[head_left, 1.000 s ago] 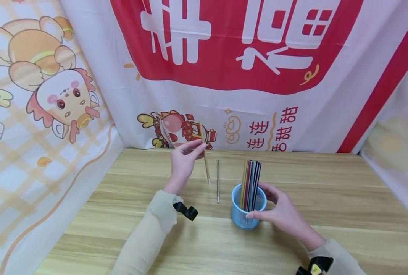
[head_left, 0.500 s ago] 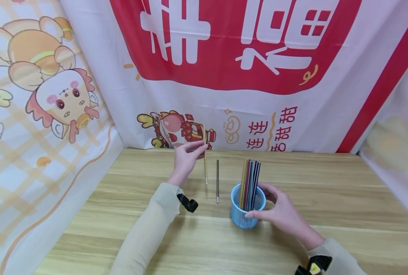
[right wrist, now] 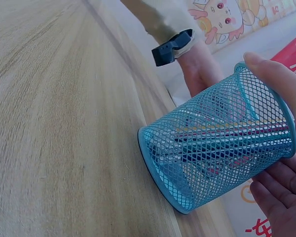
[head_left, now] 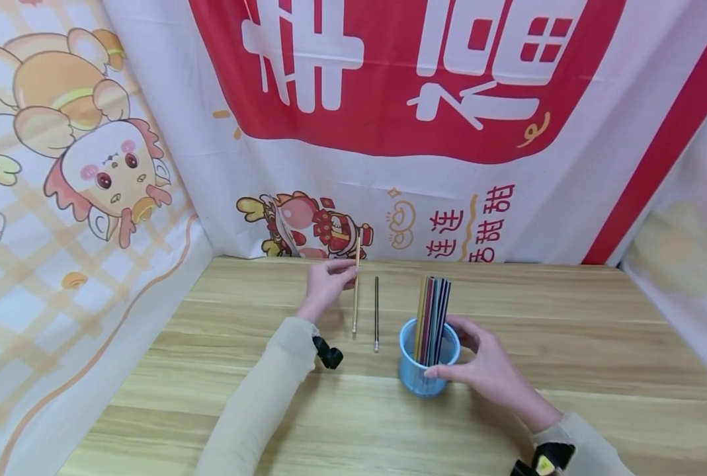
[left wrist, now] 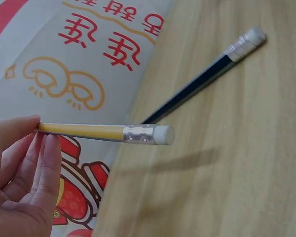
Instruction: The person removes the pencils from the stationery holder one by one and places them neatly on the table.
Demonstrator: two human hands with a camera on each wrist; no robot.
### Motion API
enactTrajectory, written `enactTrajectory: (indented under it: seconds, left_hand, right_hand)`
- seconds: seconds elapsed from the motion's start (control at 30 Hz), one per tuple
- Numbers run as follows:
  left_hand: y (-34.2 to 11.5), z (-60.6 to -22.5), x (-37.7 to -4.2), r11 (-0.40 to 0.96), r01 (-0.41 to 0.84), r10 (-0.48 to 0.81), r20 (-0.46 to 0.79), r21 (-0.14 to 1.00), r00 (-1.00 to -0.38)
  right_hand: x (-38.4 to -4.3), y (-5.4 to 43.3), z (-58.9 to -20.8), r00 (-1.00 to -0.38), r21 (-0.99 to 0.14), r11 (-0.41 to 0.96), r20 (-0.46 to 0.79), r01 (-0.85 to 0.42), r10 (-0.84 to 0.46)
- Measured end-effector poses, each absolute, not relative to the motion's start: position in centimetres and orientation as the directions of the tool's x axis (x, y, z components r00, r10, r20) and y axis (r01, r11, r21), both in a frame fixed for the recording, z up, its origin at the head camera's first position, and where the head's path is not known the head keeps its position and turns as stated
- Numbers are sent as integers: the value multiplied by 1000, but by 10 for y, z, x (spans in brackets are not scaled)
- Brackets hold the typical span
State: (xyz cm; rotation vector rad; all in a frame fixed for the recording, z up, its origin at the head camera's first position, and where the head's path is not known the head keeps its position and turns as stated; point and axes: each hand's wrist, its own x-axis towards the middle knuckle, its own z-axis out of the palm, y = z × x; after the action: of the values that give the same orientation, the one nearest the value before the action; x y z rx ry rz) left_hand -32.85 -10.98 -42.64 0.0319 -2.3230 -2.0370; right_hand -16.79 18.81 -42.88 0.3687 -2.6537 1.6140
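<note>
My left hand [head_left: 327, 285] pinches a yellow pencil [head_left: 356, 297] between thumb and fingers, its white eraser end toward me. In the left wrist view, the yellow pencil [left wrist: 98, 131] shows a silver ferrule, and its shadow falls on the wood below. Just right of it a black pencil [head_left: 377, 314] lies on the table, eraser end nearest me. My right hand [head_left: 490, 363] grips the rim of a blue mesh pencil cup [head_left: 422, 378], thumb at the near side. Inside the cup stand several coloured pencils [head_left: 432, 320], leaning slightly, seen through the mesh in the right wrist view.
The wood-grain table [head_left: 567, 344] runs back to a hanging white and red printed cloth [head_left: 329, 152]. Another printed cloth [head_left: 79, 264] hangs along the left side. Black wrist cameras [head_left: 328, 354] sit on both sleeves.
My left hand has lowered the yellow pencil toward the table and swung it nearly parallel to the black one. My right hand and the cup have stayed in place.
</note>
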Motion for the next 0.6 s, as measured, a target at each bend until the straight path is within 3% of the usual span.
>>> enactTrajectory:
  seconds: [0.6]
  left_hand:
    - [-103, -460, -324, 232, -96, -40, -89, 968, -995]
  right_hand:
    - [-169, 188, -431, -972, -876, 437, 131, -206, -195]
